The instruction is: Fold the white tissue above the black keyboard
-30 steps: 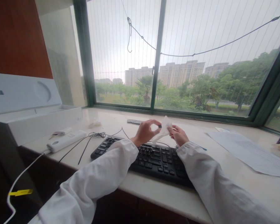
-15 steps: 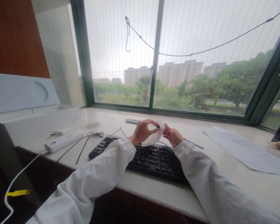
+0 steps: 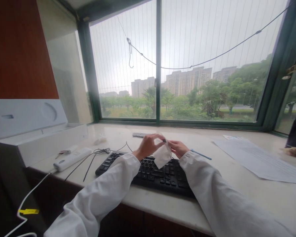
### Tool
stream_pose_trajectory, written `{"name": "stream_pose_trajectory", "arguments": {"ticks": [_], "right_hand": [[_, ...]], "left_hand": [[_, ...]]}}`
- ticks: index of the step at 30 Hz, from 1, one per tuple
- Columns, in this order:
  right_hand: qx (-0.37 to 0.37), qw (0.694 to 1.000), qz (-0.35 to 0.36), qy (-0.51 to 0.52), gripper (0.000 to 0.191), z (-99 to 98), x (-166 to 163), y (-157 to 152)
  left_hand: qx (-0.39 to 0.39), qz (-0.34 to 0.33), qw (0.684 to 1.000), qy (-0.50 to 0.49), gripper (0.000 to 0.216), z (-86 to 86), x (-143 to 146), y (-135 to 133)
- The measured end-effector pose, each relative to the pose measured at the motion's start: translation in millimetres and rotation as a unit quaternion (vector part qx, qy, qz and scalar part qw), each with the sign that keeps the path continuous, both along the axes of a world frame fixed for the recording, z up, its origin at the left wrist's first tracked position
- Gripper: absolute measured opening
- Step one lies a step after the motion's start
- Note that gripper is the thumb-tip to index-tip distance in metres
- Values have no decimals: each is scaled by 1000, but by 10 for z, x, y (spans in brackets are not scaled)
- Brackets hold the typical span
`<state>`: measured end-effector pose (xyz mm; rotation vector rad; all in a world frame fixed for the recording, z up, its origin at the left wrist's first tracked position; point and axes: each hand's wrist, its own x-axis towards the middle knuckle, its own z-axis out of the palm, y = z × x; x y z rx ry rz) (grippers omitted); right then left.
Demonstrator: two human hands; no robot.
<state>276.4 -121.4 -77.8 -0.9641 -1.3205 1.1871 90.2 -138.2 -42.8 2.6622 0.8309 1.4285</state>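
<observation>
My left hand [image 3: 148, 145] and my right hand [image 3: 178, 147] meet above the far edge of a black keyboard [image 3: 153, 169]. Between thumb and finger of the left hand sits a small dark object [image 3: 164, 141], likely a keycap. My right hand pinches a white tissue [image 3: 162, 155] that hangs down between the two hands and touches the dark piece. Both arms are in white sleeves.
A white open box [image 3: 40, 140] stands at the left. Near it lie a white power strip [image 3: 72, 158] with its cable and a thin black wire [image 3: 98, 152]. Paper sheets [image 3: 259, 159] lie at the right, with a blue pen [image 3: 201, 154] beside the keyboard. The window runs along the back.
The tissue, held up beside the dark piece before, now hangs lower between the hands. The hands have drawn closer together. The camera has tilted up slightly.
</observation>
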Motion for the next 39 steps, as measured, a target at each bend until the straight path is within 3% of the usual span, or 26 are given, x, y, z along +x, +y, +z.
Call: {"name": "stream_pose_trajectory", "arguments": {"ticks": [4,8,11,15,18,23,30,39], "right_hand": [[38,997,-11,-63,53,59,4,-40],[33,992,-93,-77,49,70,50,-13],[25,980,-167,-105,45,33,119,64],[30,978,-165,-126,40,-22,152,132],[31,975,-156,-152,41,-37,139,140],[12,967,-153,-202,46,-57,157,168],[19,968,-129,-215,44,-79,162,184],[41,966,-134,-216,37,-52,130,130]], "left_hand": [[48,75,994,69,16,-4,-1,-54],[56,146,980,123,18,99,-222,-81],[16,148,976,161,14,296,-654,-44],[-62,107,965,230,11,580,-1425,11],[-176,100,934,295,15,679,-1907,14],[-281,112,891,337,19,582,-2273,38],[-294,126,887,334,20,351,-2337,162],[-305,142,884,326,23,255,-2381,250]]}}
